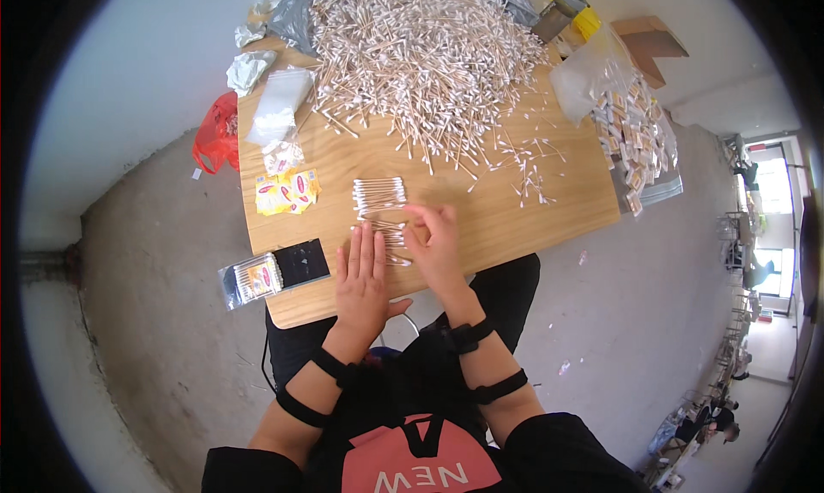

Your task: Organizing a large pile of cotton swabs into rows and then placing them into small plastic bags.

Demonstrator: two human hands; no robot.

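A neat row of cotton swabs (378, 193) lies side by side on the wooden table in front of me. A looser group of swabs (390, 233) lies just nearer, between my hands. My left hand (363, 278) rests flat, fingers stretched out, its fingertips at the left ends of the nearer swabs. Over their right ends is my right hand (436, 244), half curled, with the thumb and forefinger apart; no swab shows clearly in its grip. The palm side of the right hand is partly hidden.
A large heap of loose swabs (429, 55) covers the table's far side. On the left are yellow-and-white labels (287, 192), clear plastic bags (281, 105) and a packed swab bag (257, 277) on a dark flat object (305, 262). Filled packs (635, 137) hang over the right edge.
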